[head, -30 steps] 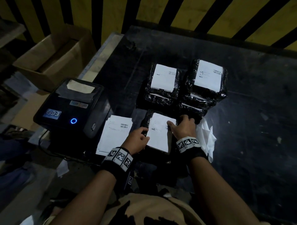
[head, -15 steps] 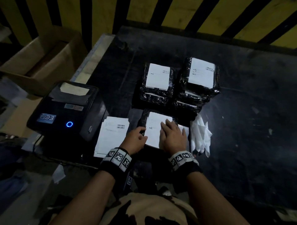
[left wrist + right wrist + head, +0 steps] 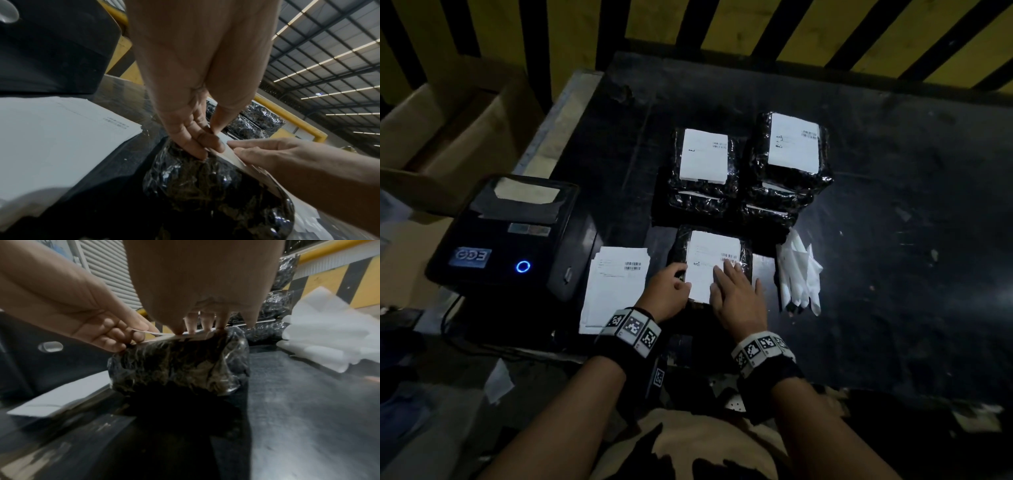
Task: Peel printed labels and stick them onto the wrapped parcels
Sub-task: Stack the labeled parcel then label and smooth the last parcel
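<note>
The white printed label point(image 3: 709, 263) lies on the crinkly black plastic-wrapped parcel point(image 3: 745, 260) at lower centre of the head view; my left hand point(image 3: 666, 291) pinches its left edge while my right hand point(image 3: 736, 296) lies flat, fingers straight. I should smooth outward so no bubbles stay. Around it the scuffed black desk point(image 3: 893, 274) carries labelled parcel stacks point(image 3: 753, 192) above, under a yellow-and-black striped barrier point(image 3: 756, 27).

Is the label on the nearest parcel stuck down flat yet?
Not fully. The left hand pinches the label's lifted left edge above the parcel; the right hand presses the rest flat.
</note>
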`<state>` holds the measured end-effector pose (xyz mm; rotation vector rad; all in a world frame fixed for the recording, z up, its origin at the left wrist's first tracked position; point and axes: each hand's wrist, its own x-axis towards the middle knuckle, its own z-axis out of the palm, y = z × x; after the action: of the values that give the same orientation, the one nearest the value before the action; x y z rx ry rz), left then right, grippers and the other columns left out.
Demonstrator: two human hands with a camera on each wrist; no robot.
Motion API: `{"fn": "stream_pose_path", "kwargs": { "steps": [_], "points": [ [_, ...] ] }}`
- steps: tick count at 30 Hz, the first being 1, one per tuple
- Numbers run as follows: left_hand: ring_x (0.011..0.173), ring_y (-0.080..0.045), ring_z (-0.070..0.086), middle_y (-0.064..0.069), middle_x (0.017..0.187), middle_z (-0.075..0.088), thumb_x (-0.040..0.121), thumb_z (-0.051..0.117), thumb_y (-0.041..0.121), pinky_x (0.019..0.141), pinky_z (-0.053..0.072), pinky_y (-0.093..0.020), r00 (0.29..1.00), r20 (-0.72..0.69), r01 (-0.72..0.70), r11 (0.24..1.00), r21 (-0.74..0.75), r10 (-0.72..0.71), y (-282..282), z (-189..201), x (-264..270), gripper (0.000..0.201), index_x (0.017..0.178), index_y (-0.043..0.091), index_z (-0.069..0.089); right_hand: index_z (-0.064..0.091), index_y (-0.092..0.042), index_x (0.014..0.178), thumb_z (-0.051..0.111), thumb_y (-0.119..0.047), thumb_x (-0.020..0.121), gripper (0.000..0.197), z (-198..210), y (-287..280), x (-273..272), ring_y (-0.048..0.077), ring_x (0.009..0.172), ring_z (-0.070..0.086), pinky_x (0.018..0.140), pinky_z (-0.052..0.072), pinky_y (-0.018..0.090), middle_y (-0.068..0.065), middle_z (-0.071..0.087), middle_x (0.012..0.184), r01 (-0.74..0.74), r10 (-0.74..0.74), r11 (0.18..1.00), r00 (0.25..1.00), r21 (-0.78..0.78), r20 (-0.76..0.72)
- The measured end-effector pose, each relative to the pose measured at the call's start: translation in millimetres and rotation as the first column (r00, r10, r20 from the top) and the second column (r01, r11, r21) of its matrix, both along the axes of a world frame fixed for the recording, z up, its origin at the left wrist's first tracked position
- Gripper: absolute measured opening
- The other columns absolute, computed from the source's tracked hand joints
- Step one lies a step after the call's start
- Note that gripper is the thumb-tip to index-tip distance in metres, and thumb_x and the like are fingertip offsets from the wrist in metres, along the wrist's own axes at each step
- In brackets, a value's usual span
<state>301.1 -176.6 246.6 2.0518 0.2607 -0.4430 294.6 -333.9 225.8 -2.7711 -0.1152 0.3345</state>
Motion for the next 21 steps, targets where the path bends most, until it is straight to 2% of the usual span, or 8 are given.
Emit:
{"fn": "stream_pose_path", "kwargs": {
  "steps": [3, 6, 9, 11, 14, 17, 19, 21],
  "points": [
    [0.059, -0.015, 0.061, -0.004, 0.081, 0.069, 0.092, 0.053, 0.012, 0.058, 0.047, -0.023, 0.999, -0.018, -0.04, 0.999, -0.013, 0.04, -1, 2, 2, 0.034, 0.126, 0.015, 0.051, 0.03, -0.027, 0.149, 0.027, -0.037, 0.103, 0.048, 0, -3, -1, 0.012, 0.149, 0.008, 0.121, 0.006, 0.048, -0.007, 0.016, 0.161, 0.019, -0.018, 1.0, 1.0, 0.008, -0.017],
    [0.053, -0.018, 0.062, -0.004, 0.072, 0.067, 0.091, 0.056, 0.015, 0.058, 0.052, -0.027, 0.999, -0.036, -0.03, 0.998, 0.046, 0.032, -2, 4, 6, 0.021, 0.111, 0.014, 0.05, 0.029, -0.028, 0.149, 0.028, -0.037, 0.103, 0.048, 0, -4, -3, 0.012, 0.149, 0.007, 0.12, 0.007, 0.048, -0.007, 0.014, 0.162, 0.033, -0.032, 0.999, 0.999, 0.018, -0.035],
    [0.071, -0.027, 0.067, -0.01, 0.085, 0.069, 0.088, 0.059, 0.019, 0.071, 0.056, -0.037, 1.0, -0.013, 0.027, 0.98, 0.195, -0.025, -4, 8, 12, 0.015, 0.096, 0.012, 0.049, 0.029, -0.028, 0.149, 0.029, -0.037, 0.103, 0.048, 0, -3, -2, 0.012, 0.149, 0.007, 0.12, 0.007, 0.049, -0.007, 0.014, 0.162, 0.045, -0.043, 0.998, 0.998, 0.036, -0.047],
    [0.088, -0.029, 0.063, -0.008, 0.095, 0.065, 0.086, 0.062, 0.028, 0.077, 0.053, -0.037, 0.995, -0.01, 0.092, 0.924, 0.371, -0.095, -2, 12, 15, 0.021, 0.095, 0.012, 0.05, 0.03, -0.027, 0.149, 0.03, -0.036, 0.103, 0.047, 0, -4, -2, 0.012, 0.149, 0.007, 0.119, 0.007, 0.049, -0.007, 0.015, 0.161, 0.055, -0.052, 0.997, 0.997, 0.058, -0.049],
    [0.096, -0.028, 0.059, -0.006, 0.101, 0.063, 0.083, 0.063, 0.04, 0.081, 0.05, -0.037, 0.986, -0.028, 0.155, 0.851, 0.502, -0.163, 6, 16, 16, 0.03, 0.093, 0.017, 0.047, 0.03, -0.027, 0.15, 0.031, -0.036, 0.103, 0.048, 0, -4, -2, 0.012, 0.15, 0.007, 0.119, 0.006, 0.048, -0.007, 0.016, 0.161, 0.059, -0.056, 0.996, 0.997, 0.069, -0.05],
    [0.114, -0.028, 0.05, -0.005, 0.123, 0.056, 0.085, 0.061, 0.039, 0.091, 0.046, -0.04, 0.959, 0.024, 0.21, 0.769, 0.604, -0.281, 5, 14, 17, 0.038, 0.117, 0.022, 0.049, 0.029, -0.027, 0.15, 0.03, -0.036, 0.103, 0.048, -2, -3, -2, 0.012, 0.15, 0.006, 0.119, 0.006, 0.047, -0.007, 0.014, 0.162, 0.066, -0.062, 0.995, 0.997, 0.073, -0.049],
    [0.134, -0.028, 0.029, -0.005, 0.149, 0.031, 0.091, 0.054, 0.037, 0.106, 0.032, -0.044, 0.898, 0.073, 0.285, 0.698, 0.657, -0.435, -3, 10, 19, 0.054, 0.141, 0.026, 0.036, 0.029, -0.028, 0.15, 0.029, -0.037, 0.103, 0.048, -4, -3, -2, 0.011, 0.149, 0.005, 0.119, 0.005, 0.047, -0.008, 0.013, 0.162, 0.07, -0.066, 0.994, 0.997, 0.08, -0.049],
    [0.145, -0.024, 0.011, 0.002, 0.161, 0.007, 0.097, 0.042, 0.035, 0.113, 0.02, -0.046, 0.83, 0.052, 0.396, 0.651, 0.648, -0.556, -12, 4, 17, 0.055, 0.149, 0.03, 0.024, 0.027, -0.029, 0.151, 0.027, -0.038, 0.103, 0.048, -7, -5, -4, 0.01, 0.149, 0.003, 0.12, 0.004, 0.047, -0.01, 0.011, 0.162, 0.063, -0.06, 0.995, 0.997, 0.078, -0.047]
  ]
}}
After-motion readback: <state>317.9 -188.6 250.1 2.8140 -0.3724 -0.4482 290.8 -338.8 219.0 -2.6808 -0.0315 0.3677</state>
